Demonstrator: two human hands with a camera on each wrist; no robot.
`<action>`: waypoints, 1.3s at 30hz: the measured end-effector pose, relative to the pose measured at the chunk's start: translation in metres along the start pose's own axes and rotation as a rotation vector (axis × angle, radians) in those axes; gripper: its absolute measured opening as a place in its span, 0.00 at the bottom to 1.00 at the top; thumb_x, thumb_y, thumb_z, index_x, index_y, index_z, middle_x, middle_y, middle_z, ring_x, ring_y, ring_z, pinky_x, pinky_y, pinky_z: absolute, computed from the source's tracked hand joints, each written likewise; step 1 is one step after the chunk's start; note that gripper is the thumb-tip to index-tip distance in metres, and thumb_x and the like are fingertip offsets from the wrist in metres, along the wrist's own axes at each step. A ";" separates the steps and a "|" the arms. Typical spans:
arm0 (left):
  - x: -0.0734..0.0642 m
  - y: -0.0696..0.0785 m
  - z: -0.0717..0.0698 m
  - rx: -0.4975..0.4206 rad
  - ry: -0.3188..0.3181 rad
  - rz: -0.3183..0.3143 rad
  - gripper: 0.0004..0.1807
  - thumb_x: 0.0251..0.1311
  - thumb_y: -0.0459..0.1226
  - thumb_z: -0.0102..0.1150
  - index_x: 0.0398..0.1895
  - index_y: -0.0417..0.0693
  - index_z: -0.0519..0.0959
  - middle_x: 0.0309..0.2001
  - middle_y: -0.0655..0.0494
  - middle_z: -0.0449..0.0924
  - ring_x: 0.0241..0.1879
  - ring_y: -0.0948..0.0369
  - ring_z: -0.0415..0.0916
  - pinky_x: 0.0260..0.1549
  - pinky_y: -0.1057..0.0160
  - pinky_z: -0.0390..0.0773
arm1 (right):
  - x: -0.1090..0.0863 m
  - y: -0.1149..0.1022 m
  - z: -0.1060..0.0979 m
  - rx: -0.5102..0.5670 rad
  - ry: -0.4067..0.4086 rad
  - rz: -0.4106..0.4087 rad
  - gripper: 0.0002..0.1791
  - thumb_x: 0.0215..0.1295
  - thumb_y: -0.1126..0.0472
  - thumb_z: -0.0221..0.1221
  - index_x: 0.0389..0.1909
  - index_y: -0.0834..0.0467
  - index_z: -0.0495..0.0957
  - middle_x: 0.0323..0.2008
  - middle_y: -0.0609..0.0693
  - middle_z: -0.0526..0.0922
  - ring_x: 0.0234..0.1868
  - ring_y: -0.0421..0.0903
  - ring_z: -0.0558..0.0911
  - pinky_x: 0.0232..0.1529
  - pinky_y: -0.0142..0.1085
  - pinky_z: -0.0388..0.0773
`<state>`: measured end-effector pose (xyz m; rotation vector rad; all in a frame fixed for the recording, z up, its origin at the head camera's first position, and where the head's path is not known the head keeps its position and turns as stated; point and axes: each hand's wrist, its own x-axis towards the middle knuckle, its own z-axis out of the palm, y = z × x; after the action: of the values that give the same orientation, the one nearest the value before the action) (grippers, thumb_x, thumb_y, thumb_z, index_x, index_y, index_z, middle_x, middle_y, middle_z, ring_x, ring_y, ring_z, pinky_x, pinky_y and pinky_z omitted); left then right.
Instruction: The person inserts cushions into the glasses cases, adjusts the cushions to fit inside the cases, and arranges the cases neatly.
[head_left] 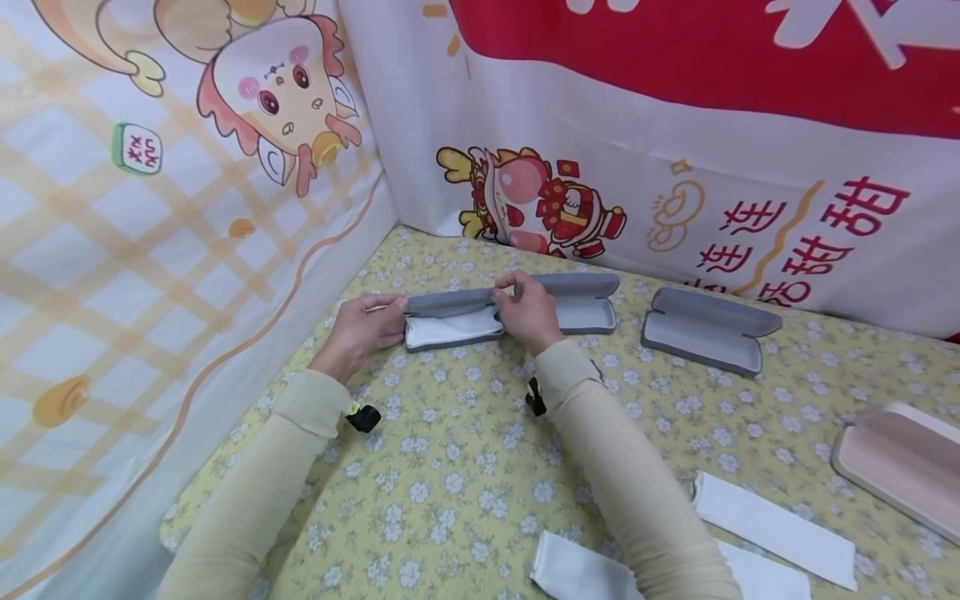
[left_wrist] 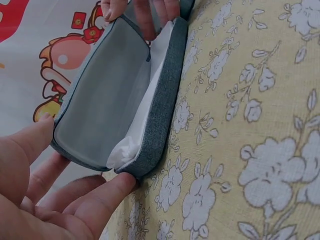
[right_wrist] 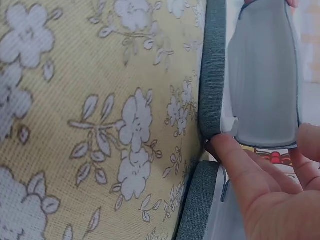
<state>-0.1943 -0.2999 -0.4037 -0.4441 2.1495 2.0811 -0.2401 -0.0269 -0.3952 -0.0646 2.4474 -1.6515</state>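
Observation:
An open grey glasses case [head_left: 453, 302] lies on the flowered tablecloth, its lid raised at the back. Folded white cloth [head_left: 453, 328] fills its base, with a crumpled end [left_wrist: 125, 151] near the left side. My left hand [head_left: 362, 327] holds the case's left end, thumb at the lid's corner and a fingertip against the base. At the opposite end, my right hand [head_left: 529, 315] grips the lid's corner between thumb and finger. Another right fingertip [right_wrist: 223, 142] touches the base corner beside a bit of cloth [right_wrist: 229, 125].
Right of the held case stand a second open grey case [head_left: 588, 317], close beside it, and a third [head_left: 705, 340]. An open pink case [head_left: 900, 475] is at the right edge. White folded cloths [head_left: 776, 527] lie at the front right, partly behind my right forearm. Printed curtains [head_left: 420, 125] hang behind.

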 end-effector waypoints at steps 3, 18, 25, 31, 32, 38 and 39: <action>0.000 -0.002 -0.001 0.010 -0.015 0.008 0.27 0.66 0.45 0.67 0.65 0.42 0.76 0.62 0.41 0.75 0.57 0.45 0.78 0.53 0.52 0.81 | -0.001 0.000 -0.001 0.027 -0.013 0.001 0.06 0.76 0.53 0.57 0.47 0.50 0.77 0.46 0.49 0.85 0.39 0.47 0.81 0.33 0.40 0.78; 0.000 -0.008 -0.008 0.047 -0.104 0.026 0.26 0.68 0.38 0.64 0.66 0.36 0.73 0.64 0.37 0.73 0.59 0.46 0.77 0.57 0.52 0.78 | -0.005 0.002 -0.004 0.067 -0.035 -0.036 0.04 0.73 0.63 0.61 0.42 0.59 0.80 0.45 0.52 0.84 0.47 0.53 0.83 0.38 0.44 0.80; -0.009 -0.006 -0.008 0.262 -0.071 0.086 0.22 0.67 0.43 0.66 0.59 0.40 0.80 0.55 0.44 0.81 0.55 0.50 0.78 0.54 0.49 0.79 | -0.011 0.001 -0.005 -0.184 -0.004 -0.076 0.08 0.71 0.60 0.63 0.34 0.58 0.88 0.34 0.48 0.85 0.35 0.47 0.81 0.36 0.40 0.79; -0.011 0.003 -0.003 0.225 -0.070 0.080 0.26 0.68 0.43 0.65 0.64 0.37 0.76 0.57 0.42 0.80 0.59 0.47 0.76 0.58 0.47 0.76 | -0.015 -0.005 -0.010 -0.191 0.019 -0.058 0.07 0.70 0.60 0.64 0.34 0.58 0.86 0.34 0.49 0.84 0.35 0.48 0.80 0.35 0.41 0.79; -0.012 0.004 -0.003 0.229 -0.069 0.076 0.26 0.68 0.42 0.64 0.65 0.37 0.75 0.58 0.42 0.79 0.59 0.47 0.75 0.59 0.47 0.76 | -0.015 -0.006 -0.010 -0.189 0.012 -0.050 0.06 0.70 0.59 0.64 0.35 0.57 0.86 0.35 0.49 0.84 0.36 0.48 0.80 0.35 0.41 0.79; -0.019 0.014 -0.005 0.286 -0.043 0.112 0.26 0.69 0.44 0.63 0.65 0.40 0.75 0.59 0.43 0.77 0.61 0.45 0.74 0.61 0.48 0.74 | -0.017 -0.008 -0.013 -0.167 -0.015 -0.024 0.08 0.71 0.55 0.64 0.39 0.55 0.85 0.36 0.48 0.84 0.38 0.47 0.80 0.36 0.40 0.80; -0.020 0.016 -0.006 0.292 -0.039 0.125 0.26 0.69 0.44 0.63 0.65 0.41 0.75 0.59 0.43 0.77 0.61 0.45 0.74 0.60 0.48 0.75 | -0.017 -0.009 -0.014 -0.166 -0.008 -0.024 0.08 0.71 0.54 0.64 0.39 0.55 0.86 0.36 0.48 0.84 0.37 0.47 0.80 0.36 0.39 0.79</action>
<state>-0.1795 -0.3029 -0.3823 -0.2392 2.4613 1.7711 -0.2264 -0.0154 -0.3794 -0.1244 2.5817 -1.4507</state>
